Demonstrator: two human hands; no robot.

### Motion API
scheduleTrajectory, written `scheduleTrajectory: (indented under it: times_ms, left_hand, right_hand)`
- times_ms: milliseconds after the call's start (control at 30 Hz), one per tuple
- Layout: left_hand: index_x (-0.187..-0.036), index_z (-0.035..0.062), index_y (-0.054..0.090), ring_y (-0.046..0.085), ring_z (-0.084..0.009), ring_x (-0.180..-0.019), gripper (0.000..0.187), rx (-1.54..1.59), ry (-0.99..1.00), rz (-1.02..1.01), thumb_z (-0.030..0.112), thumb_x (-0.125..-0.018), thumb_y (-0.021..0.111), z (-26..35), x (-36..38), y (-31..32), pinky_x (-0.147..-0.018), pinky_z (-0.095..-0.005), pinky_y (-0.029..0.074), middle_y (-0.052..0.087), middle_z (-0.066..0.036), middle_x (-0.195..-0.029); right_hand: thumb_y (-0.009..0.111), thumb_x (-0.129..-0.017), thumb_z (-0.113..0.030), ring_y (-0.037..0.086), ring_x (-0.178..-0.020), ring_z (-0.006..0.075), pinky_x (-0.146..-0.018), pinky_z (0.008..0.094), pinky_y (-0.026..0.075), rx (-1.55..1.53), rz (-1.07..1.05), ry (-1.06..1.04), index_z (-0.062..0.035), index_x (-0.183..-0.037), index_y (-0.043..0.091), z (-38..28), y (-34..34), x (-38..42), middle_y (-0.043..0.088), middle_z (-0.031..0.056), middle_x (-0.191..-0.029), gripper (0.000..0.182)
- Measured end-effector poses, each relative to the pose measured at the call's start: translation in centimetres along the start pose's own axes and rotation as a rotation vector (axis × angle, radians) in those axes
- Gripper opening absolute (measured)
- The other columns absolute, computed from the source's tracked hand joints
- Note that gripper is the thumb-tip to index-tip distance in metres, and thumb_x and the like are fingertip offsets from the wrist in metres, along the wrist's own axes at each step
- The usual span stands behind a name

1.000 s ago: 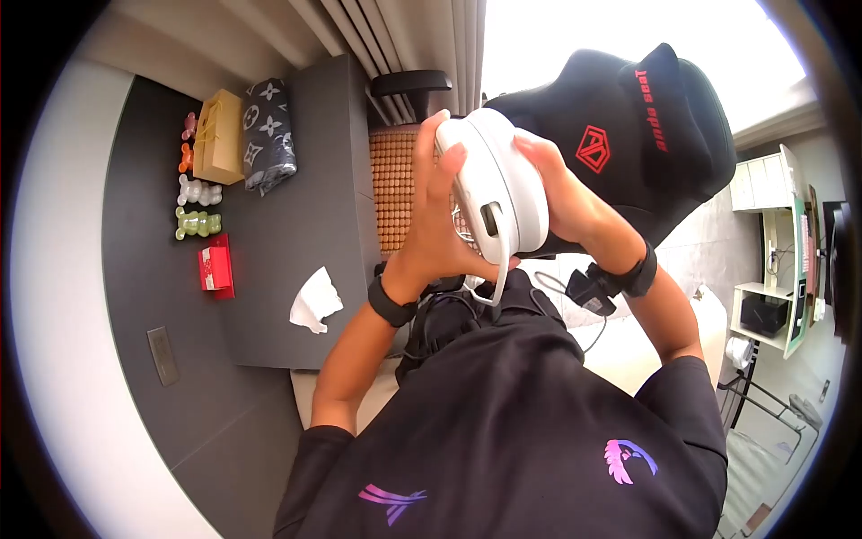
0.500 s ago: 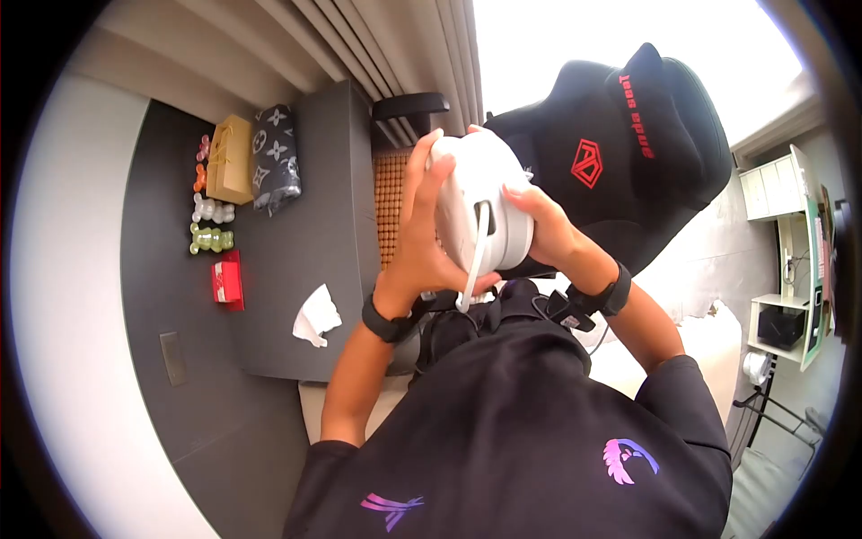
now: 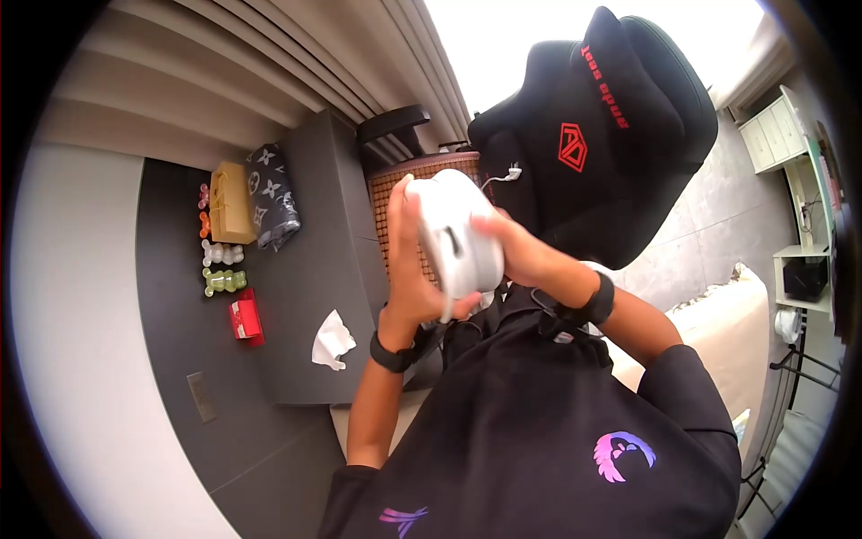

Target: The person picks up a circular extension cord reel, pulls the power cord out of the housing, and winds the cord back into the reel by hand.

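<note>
Between my two hands is a round white device (image 3: pixel 471 242) with a dark slot in its side, held up in front of my body and slightly blurred. My left hand (image 3: pixel 411 260) wraps round its left side, fingers up along the edge. My right hand (image 3: pixel 521 244) grips the right side, thumb on the upper face. A white cord hangs by the lower left of the device. A white plug (image 3: pixel 513 172) on a cord lies beyond it, against the black chair (image 3: pixel 620 144).
A grey cabinet (image 3: pixel 319 216) on the left bears a crumpled white tissue (image 3: pixel 333 340). Near it are a patterned dark bundle (image 3: pixel 272 198), a tan box (image 3: pixel 233 203), a red box (image 3: pixel 245 319) and small bear figures (image 3: pixel 224 281). White shelves (image 3: pixel 802 225) stand at right.
The view has shifted. The device is lower and turned in my hands, with its slot facing differently. The white plug now shows by the chair.
</note>
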State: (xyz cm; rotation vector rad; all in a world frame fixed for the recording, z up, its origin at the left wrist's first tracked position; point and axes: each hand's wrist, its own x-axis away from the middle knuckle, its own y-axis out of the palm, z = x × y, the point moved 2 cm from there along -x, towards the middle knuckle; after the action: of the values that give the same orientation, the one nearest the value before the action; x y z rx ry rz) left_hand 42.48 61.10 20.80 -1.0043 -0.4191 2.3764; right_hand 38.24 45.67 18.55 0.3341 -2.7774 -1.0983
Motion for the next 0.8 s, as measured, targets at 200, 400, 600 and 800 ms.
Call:
scheduleTrajectory:
  times_ms: [200, 400, 600, 800]
  left_hand:
    - [-0.154, 0.0128, 0.014, 0.042, -0.0361, -0.132, 0.126, 0.591, -0.394, 0.119, 0.047, -0.058, 0.086, 0.6, 0.3, 1.2, -0.104, -0.0464, 0.042, 0.032, -0.023, -0.147]
    - [-0.154, 0.0095, 0.008, 0.042, -0.0318, -0.132, 0.127, 0.931, -0.665, 0.100, 0.051, -0.059, 0.082, 1.4, -0.3, 1.0, -0.104, -0.0460, 0.042, 0.036, -0.017, -0.144]
    - [-0.153, 0.0068, 0.016, 0.046, -0.0345, -0.128, 0.129, 0.141, -0.010, -0.043, 0.059, -0.057, 0.085, -0.8, -0.4, -0.6, -0.103, -0.0467, 0.042, 0.033, -0.026, -0.145]
    - [-0.153, 0.0072, 0.011, 0.045, -0.0317, -0.130, 0.124, 0.720, -0.576, 0.152, 0.054, -0.062, 0.080, 0.7, -1.2, 0.4, -0.106, -0.0450, 0.042, 0.037, -0.017, -0.144]
  right_hand:
    - [0.080, -0.066, -0.057, 0.025, -0.143, 0.0347, -0.116, 0.0445, 0.025, 0.703, -0.251, -0.180, -0.0030, -0.153, 0.008, -3.0, -1.4, 0.6, 0.014, 0.0232, -0.157, 0.125]
    - [0.086, -0.048, -0.068, 0.023, -0.144, 0.0305, -0.114, 0.0444, 0.027, 1.203, -0.207, -0.583, -0.0050, -0.153, 0.006, -3.6, -0.8, 0.9, 0.017, 0.0219, -0.154, 0.146]
    - [0.080, -0.076, -0.038, 0.038, -0.135, 0.0349, -0.106, 0.0468, 0.039, -0.168, -0.053, 0.250, -0.0067, -0.153, 0.010, -1.2, -0.9, 0.2, 0.032, 0.0212, -0.148, 0.108]
    - [0.090, -0.059, -0.039, 0.025, -0.141, 0.0411, -0.111, 0.0551, 0.029, 0.917, -0.161, -0.457, -0.0100, -0.152, 0.015, -3.1, -0.9, 0.2, 0.021, 0.0211, -0.154, 0.123]
